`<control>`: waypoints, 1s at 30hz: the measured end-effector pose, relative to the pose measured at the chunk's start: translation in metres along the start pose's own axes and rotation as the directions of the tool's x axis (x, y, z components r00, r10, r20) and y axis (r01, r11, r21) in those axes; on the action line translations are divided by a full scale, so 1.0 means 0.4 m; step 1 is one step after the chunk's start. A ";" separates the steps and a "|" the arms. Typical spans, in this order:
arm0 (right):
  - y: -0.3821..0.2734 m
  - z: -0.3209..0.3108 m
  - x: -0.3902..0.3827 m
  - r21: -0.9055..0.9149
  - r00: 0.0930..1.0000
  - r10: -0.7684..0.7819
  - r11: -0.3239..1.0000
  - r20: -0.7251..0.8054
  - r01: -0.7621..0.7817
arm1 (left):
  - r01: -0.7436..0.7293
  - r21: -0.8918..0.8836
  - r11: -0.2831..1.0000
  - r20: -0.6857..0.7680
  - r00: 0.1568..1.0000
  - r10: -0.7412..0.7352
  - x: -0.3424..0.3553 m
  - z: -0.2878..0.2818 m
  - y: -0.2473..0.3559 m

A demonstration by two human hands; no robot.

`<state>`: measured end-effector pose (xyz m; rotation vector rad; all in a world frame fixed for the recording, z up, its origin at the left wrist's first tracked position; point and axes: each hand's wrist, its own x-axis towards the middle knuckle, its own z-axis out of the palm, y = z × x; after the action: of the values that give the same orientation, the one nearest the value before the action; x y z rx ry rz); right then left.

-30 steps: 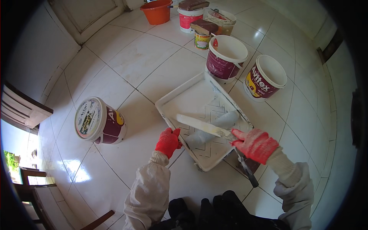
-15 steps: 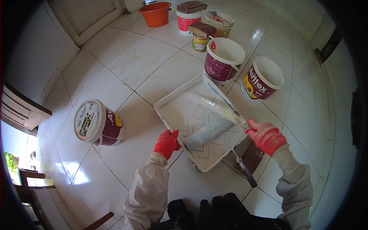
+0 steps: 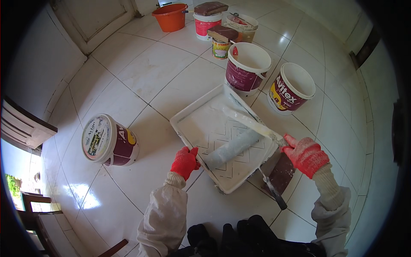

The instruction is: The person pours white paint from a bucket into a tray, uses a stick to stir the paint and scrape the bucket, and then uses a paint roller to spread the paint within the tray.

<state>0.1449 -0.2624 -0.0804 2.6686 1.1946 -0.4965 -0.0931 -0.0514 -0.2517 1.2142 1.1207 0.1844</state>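
My left hand [image 3: 185, 163], in a red glove, is closed on the left rim of a white paint tray [image 3: 199, 122]. In my right hand [image 3: 306, 155], also red-gloved, is a long paint-coated stick [image 3: 250, 123]. The stick slants up and left over the tray, its far end above the paint-smeared upper part; whether it touches is unclear. A paint roller [image 3: 233, 149] lies across the ridged lower half of the tray, its sleeve grey-white. Its black handle [image 3: 279, 199] sticks out past the lower right rim.
Two open maroon-and-white pails [image 3: 246, 77] [image 3: 289, 99] stand beyond the tray; a lidded pail [image 3: 122, 143] is at left. Farther off are an orange bucket [image 3: 170, 21], a small can [image 3: 220, 49] and pails topped with brown blocks. A brown board [image 3: 282, 173] lies by the tray's right side.
My right hand has shifted slightly right and down, drawing the stick with it; the stick is less blurred. My left hand keeps its hold on the tray rim.
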 end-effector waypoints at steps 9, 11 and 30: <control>-0.002 0.008 0.016 -0.051 0.990 0.141 0.989 -0.005 -0.141 | -0.009 -0.026 1.000 -0.008 1.000 0.009 0.006 0.005 -0.005; 0.010 0.010 0.030 -0.057 0.999 0.012 0.998 -0.044 -0.015 | -0.006 -0.022 1.000 -0.008 1.000 0.006 0.006 0.007 -0.006; 0.004 0.059 0.053 0.105 0.994 -0.060 0.992 -0.086 0.069 | -0.001 -0.006 1.000 0.003 1.000 0.001 0.008 0.006 -0.005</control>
<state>0.1539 -0.2560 -0.1101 2.7732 1.3171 -0.4781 -0.0906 -0.0519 -0.2554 1.2088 1.1164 0.1864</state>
